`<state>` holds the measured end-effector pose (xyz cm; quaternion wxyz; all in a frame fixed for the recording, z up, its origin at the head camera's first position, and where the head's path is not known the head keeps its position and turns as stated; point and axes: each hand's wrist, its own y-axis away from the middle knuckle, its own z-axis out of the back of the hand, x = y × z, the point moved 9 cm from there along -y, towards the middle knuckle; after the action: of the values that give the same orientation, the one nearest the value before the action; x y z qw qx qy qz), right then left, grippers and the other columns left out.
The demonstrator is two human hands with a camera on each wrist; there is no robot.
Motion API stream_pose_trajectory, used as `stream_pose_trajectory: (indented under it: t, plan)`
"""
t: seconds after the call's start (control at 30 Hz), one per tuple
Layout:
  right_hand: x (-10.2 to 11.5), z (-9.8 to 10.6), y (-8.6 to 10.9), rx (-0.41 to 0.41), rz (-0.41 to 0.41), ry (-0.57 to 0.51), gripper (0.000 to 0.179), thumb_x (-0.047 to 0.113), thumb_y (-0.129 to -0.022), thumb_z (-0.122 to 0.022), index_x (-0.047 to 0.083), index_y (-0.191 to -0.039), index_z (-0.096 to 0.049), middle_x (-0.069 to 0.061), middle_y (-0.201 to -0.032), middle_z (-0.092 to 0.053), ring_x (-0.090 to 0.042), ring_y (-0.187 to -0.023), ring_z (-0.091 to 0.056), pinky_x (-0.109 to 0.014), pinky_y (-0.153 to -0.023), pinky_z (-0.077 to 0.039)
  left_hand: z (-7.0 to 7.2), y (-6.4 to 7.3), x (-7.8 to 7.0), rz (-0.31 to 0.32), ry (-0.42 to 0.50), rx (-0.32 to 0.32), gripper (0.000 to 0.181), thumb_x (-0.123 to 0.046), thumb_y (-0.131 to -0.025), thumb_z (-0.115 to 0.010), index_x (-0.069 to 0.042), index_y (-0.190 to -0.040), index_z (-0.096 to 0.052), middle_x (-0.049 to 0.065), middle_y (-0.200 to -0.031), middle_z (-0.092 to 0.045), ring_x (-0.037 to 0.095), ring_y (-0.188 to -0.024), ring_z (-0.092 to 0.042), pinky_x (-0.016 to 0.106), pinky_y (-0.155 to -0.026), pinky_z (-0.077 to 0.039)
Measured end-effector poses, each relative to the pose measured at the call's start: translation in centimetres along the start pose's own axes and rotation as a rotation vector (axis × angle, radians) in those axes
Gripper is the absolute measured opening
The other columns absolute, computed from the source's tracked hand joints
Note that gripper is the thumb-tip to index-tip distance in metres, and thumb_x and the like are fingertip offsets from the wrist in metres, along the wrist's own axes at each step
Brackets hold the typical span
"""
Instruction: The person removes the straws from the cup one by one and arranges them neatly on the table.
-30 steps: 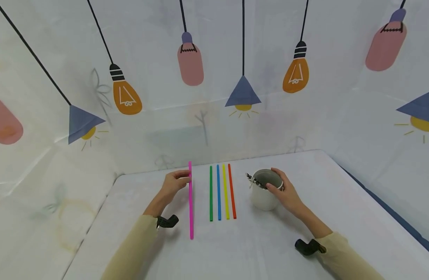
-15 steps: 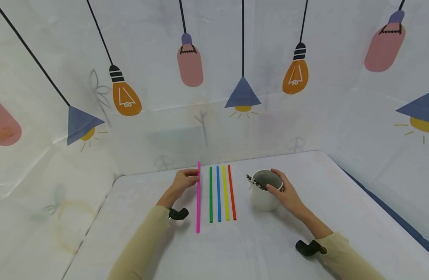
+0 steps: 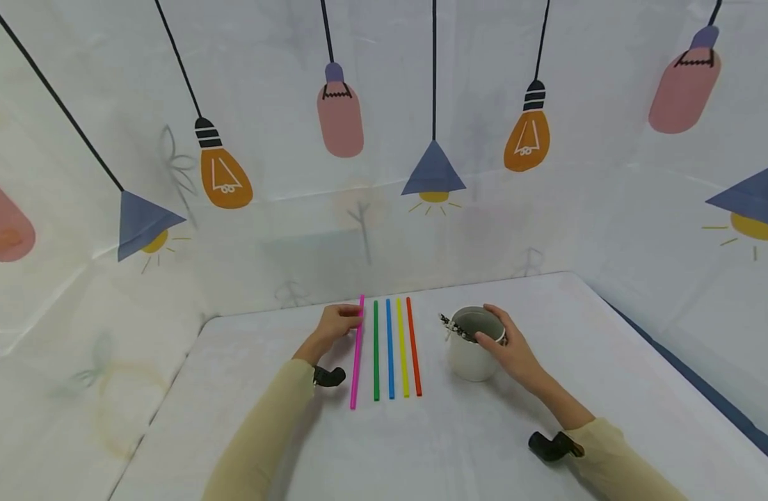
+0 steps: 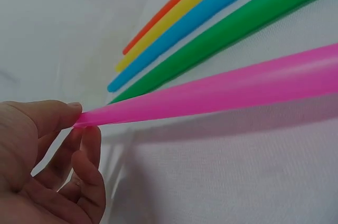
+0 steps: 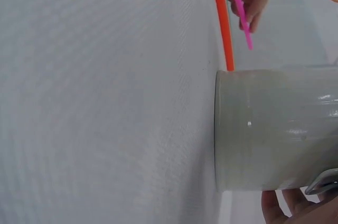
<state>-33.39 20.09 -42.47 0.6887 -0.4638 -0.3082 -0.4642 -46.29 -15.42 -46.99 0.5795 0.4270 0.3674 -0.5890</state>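
Note:
My left hand [image 3: 334,330] pinches a pink straw [image 3: 357,358] near its far end, between thumb and fingers. In the left wrist view the pink straw [image 4: 222,94] is held over the table, with a shadow beneath. To its right a green straw [image 3: 376,355], a blue straw [image 3: 391,355], a yellow straw [image 3: 403,355] and a red-orange straw [image 3: 414,355] lie side by side. My right hand [image 3: 514,353] grips a white cup [image 3: 468,358] by its rim, thumb at the opening and fingers round the far side. The cup stands upright; a dark-and-white trim crosses its rim.
The white table [image 3: 421,452] backs onto a pale curtain [image 3: 384,236] printed with lamps and bulbs. Black wrist devices [image 3: 330,376] sit at both cuffs. A dark blue strip [image 3: 691,376] runs along the table's right edge.
My left hand has brought the pink straw rightward, closer to the green one, and the straw now tilts slightly. The right hand and cup stay in place.

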Motion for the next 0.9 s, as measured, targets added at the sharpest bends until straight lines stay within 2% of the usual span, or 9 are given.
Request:
stream_pose_trajectory:
  t: [0.23,0.33,0.5,0.63,0.9]
  plan:
    - [3.3,0.2,0.6,0.021,0.0,-0.026,0.062,0.013,-0.097,-0.06,0.003,-0.149,-0.029,-0.027,-0.142,-0.04,-0.04,-0.119,-0.046,-0.028,-0.079,-0.048,-0.2,-0.7,0.8,0.033,-0.033,-0.002,0.031,-0.016,-0.091,-0.07,-0.006,-0.12,-0.067,0.009,-0.114,-0.064,0.019,-0.087,-0.06,0.029,-0.075,-0.048]
    - [3.8,0.3,0.7,0.022,0.0,-0.023,0.062,0.013,-0.097,-0.06,0.002,-0.149,-0.028,-0.027,-0.141,-0.04,-0.04,-0.119,-0.047,-0.028,-0.079,-0.048,-0.4,-1.0,1.0,0.038,-0.039,-0.001,0.031,-0.015,-0.09,-0.07,-0.006,-0.12,-0.068,0.009,-0.112,-0.065,0.017,-0.085,-0.059,0.028,-0.072,-0.048]
    - [1.5,0.3,0.3,0.015,-0.02,-0.008,0.064,0.016,-0.097,-0.061,0.006,-0.151,-0.028,-0.025,-0.143,-0.039,-0.039,-0.122,-0.045,-0.033,-0.082,-0.048,-0.6,-1.5,1.4,0.044,-0.055,-0.019,0.031,-0.015,-0.09,-0.071,-0.005,-0.119,-0.068,0.009,-0.107,-0.066,0.018,-0.083,-0.059,0.027,-0.07,-0.048]
    - [-0.2,-0.1,0.0,0.016,-0.012,0.01,0.064,0.016,-0.097,-0.059,0.006,-0.152,-0.026,-0.025,-0.144,-0.037,-0.039,-0.122,-0.044,-0.032,-0.081,-0.048,-0.8,-1.5,1.7,0.056,-0.089,-0.025,0.031,-0.016,-0.09,-0.071,-0.005,-0.119,-0.067,0.009,-0.105,-0.065,0.018,-0.082,-0.059,0.027,-0.071,-0.049]
    - [-0.4,0.0,0.1,-0.001,0.014,-0.004,0.064,0.017,-0.098,-0.059,0.015,-0.153,-0.026,-0.02,-0.146,-0.037,-0.037,-0.126,-0.042,-0.029,-0.086,-0.047,-1.0,-1.9,1.3,0.057,-0.119,-0.021,0.03,-0.015,-0.088,-0.073,-0.005,-0.116,-0.069,0.009,-0.105,-0.067,0.018,-0.082,-0.06,0.028,-0.072,-0.05]
